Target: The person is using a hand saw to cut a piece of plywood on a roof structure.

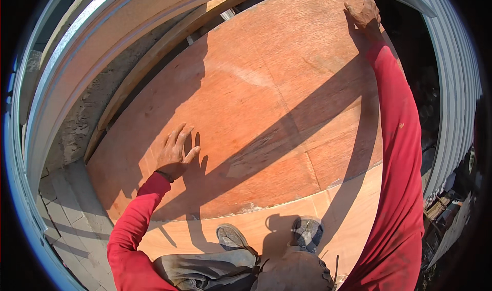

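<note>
Grey dusty shoes [233, 237] stand on a pale plywood sheet [287, 224] underfoot. Just beyond its far edge lies a large reddish-brown plywood sheet [266, 111]. Left hand [176, 150] rests flat on it near its left edge, fingers spread, gripping nothing. Right hand [365, 13], arm stretched in a red sleeve, lies open at its far right corner. Grey corrugated metal sheeting [453, 86] stands on the right, grey paving blocks [64, 204] on the left.

Your reddish plywood sheet [266, 101] lies bare between your hands, open to pass over. Left of that sheet, a timber beam [154, 55] and curved metal rail [77, 50] crowd in; right of it, corrugated metal [451, 86] walls you off.
</note>
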Motion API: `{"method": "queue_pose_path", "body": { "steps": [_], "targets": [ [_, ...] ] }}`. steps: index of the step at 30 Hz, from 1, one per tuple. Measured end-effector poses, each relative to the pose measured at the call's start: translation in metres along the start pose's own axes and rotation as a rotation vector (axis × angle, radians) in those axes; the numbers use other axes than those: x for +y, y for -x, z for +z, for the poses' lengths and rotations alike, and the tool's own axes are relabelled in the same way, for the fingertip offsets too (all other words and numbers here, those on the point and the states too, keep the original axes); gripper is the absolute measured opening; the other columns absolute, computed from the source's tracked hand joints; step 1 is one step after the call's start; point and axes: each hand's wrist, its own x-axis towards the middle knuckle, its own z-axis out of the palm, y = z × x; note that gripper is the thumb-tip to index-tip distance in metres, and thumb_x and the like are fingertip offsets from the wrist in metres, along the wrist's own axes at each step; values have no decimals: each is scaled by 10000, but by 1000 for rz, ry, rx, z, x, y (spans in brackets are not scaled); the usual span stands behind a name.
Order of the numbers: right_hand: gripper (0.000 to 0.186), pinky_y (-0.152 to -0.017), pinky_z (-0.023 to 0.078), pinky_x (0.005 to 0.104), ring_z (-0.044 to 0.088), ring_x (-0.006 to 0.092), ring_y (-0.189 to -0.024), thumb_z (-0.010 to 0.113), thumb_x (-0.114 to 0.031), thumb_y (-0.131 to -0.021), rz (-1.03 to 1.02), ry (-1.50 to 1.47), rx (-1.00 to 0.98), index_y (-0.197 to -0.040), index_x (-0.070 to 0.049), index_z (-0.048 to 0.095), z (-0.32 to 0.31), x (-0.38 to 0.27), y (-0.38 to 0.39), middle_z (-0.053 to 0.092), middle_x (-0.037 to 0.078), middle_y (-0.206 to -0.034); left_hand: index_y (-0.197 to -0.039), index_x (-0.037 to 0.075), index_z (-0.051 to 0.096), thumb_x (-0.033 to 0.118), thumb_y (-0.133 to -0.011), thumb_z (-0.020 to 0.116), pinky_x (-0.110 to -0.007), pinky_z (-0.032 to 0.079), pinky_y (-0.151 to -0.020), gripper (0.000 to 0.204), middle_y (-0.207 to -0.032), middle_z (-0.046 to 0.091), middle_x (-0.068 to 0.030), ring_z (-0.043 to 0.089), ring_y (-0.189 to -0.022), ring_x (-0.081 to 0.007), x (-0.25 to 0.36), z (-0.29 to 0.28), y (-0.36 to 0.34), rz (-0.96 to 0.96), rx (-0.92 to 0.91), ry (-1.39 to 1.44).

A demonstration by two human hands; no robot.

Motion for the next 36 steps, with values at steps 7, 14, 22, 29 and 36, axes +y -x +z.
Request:
{"method": "queue_pose_path", "body": {
  "steps": [7, 14, 22, 29, 36],
  "targets": [
    [565, -1029, 460, 473, 621, 380, -1207, 647, -474, -939, 712, -353, -440, -1315, -52, 635, -97, 77, 88, 673, 197, -1273, -1286, 47, 584, 312, -969, 651, -401, 487, -925, 419, -1216, 604, -139, 604, -1064, -295, -45, 167, 308, -1070, 438, 464],
    [669, -811, 519, 445, 711, 355, -886, 485, -621, -1005, 732, -319, -857, -1049, 6, 713, -154, 138, 123, 730, 230, -934, -1005, 71, 629, 286, -957, 669, -282, 507, -581, 224, -916, 645, -18, 614, -803, -112, -31, 224, 343, -1607, 699, 1174],
    [833, -749, 479, 462, 660, 367, -835, 433, -721, -964, 672, -233, -809, -1185, 41, 685, -145, 199, 190, 737, 213, -964, -1165, -68, 652, 428, -814, 756, -368, 587, -695, 616, -1079, 697, -234, 701, -951, -299, -11, 196, 309, -2060, 850, 1258],
    [806, -753, 485, 491, 660, 389, -848, 410, -654, -1009, 706, -505, -774, -917, 102, 673, -172, 84, 155, 696, 280, -910, -1290, 5, 546, 439, -862, 750, -520, 546, -918, 642, -1220, 574, -119, 589, -1142, -249, -12, 187, 381, -2094, 1216, 1460],
    [783, -890, 492, 498, 672, 397, -981, 421, -657, -1002, 661, -342, -708, -1320, 33, 609, -176, 190, 130, 696, 279, -1154, -904, 128, 543, 732, -776, 744, -369, 530, -637, 650, -790, 538, -6, 531, -652, -144, -33, 203, 357, -1639, 1192, 1960]
  ]
}}
